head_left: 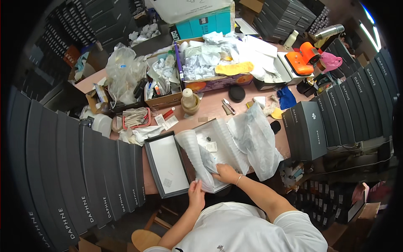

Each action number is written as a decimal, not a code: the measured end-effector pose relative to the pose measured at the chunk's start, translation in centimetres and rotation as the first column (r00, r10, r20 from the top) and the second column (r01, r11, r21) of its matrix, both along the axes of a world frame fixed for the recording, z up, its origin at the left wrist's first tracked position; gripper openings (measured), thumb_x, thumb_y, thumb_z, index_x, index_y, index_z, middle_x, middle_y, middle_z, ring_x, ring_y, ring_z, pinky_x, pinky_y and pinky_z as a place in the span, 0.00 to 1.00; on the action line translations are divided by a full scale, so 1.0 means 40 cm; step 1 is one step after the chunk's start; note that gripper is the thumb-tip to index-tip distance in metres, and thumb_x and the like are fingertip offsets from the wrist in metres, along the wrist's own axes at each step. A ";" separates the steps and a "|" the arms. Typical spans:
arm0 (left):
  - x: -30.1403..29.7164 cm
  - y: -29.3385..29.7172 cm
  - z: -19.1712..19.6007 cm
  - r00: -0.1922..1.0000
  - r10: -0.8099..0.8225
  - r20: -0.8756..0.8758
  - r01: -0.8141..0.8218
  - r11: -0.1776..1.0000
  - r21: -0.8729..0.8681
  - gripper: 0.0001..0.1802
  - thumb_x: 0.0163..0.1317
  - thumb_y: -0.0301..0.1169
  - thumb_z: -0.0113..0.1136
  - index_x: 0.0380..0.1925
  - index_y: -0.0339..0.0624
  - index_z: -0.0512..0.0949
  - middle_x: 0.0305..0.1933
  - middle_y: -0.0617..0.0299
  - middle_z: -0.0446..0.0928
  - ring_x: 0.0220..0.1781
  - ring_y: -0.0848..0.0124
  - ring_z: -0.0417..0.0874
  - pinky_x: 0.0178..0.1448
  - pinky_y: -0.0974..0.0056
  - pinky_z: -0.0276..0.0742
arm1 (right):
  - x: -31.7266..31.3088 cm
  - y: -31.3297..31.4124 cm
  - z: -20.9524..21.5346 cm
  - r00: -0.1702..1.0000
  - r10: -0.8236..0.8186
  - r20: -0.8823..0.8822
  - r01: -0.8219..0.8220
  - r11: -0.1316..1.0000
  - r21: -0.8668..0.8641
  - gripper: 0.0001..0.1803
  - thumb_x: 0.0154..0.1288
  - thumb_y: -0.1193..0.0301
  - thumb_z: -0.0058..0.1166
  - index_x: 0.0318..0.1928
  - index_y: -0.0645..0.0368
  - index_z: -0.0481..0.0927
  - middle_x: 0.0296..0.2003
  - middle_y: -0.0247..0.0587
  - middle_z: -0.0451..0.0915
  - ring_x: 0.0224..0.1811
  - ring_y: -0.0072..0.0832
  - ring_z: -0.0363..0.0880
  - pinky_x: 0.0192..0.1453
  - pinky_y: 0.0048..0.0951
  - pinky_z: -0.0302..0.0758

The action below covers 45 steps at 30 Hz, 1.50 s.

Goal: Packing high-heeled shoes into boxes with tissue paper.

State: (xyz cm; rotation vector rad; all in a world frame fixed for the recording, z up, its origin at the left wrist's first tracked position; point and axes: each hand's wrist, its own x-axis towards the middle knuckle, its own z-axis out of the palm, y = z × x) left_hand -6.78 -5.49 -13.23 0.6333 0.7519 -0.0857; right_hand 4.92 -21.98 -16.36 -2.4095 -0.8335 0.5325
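Note:
An open shoe box (219, 141) with white packing inside stands in front of me. A ribbed white foam sheet (192, 152) hangs over its left side, with crumpled tissue paper (207, 158) beside it. My left hand (196, 195) is closed on the near end of the foam sheet. My right hand (227, 174), a bracelet at the wrist, reaches over the near part of the box. Its fingers are closed on the tissue paper, their tips partly hidden. A small white label card (211, 146) lies inside the box. What lies under the packing is hidden.
The box lid (168, 164) lies inside up at the left. A translucent sheet of wrapping (259, 145) is heaped at the right. Stacked dark shoe boxes (84, 168) flank me, more boxes (308, 130) at right. Behind stand a bottle (189, 101) and a paper-filled carton (201, 80).

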 end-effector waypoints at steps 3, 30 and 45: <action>-0.019 0.031 0.144 0.843 -0.532 0.077 0.186 0.422 0.888 0.11 0.57 0.29 0.65 0.36 0.36 0.75 0.41 0.53 0.76 0.50 0.60 0.77 0.52 0.56 0.72 | -0.027 0.025 0.005 0.997 0.072 0.024 -0.068 0.989 -0.131 0.19 0.58 0.59 0.56 0.40 0.63 0.75 0.37 0.51 0.79 0.40 0.46 0.80 0.44 0.43 0.75; 0.392 -0.050 -0.016 0.344 -0.851 -0.396 -0.070 -0.444 0.893 0.09 0.55 0.34 0.59 0.28 0.39 0.79 0.38 0.50 0.79 0.52 0.55 0.75 0.66 0.42 0.57 | -0.039 -0.659 0.182 0.592 -0.794 0.142 0.806 0.583 -0.102 0.42 0.46 0.67 0.68 0.65 0.51 0.66 0.68 0.62 0.54 0.67 0.56 0.58 0.67 0.42 0.64; 0.292 -0.124 0.175 0.601 -0.782 0.165 0.571 0.564 0.597 0.15 0.69 0.34 0.54 0.47 0.33 0.76 0.41 0.58 0.79 0.46 0.72 0.80 0.53 0.69 0.75 | 0.101 -0.554 0.364 0.792 -0.598 0.127 0.576 0.662 -0.479 0.36 0.51 0.75 0.59 0.63 0.44 0.67 0.69 0.51 0.52 0.66 0.53 0.62 0.65 0.44 0.68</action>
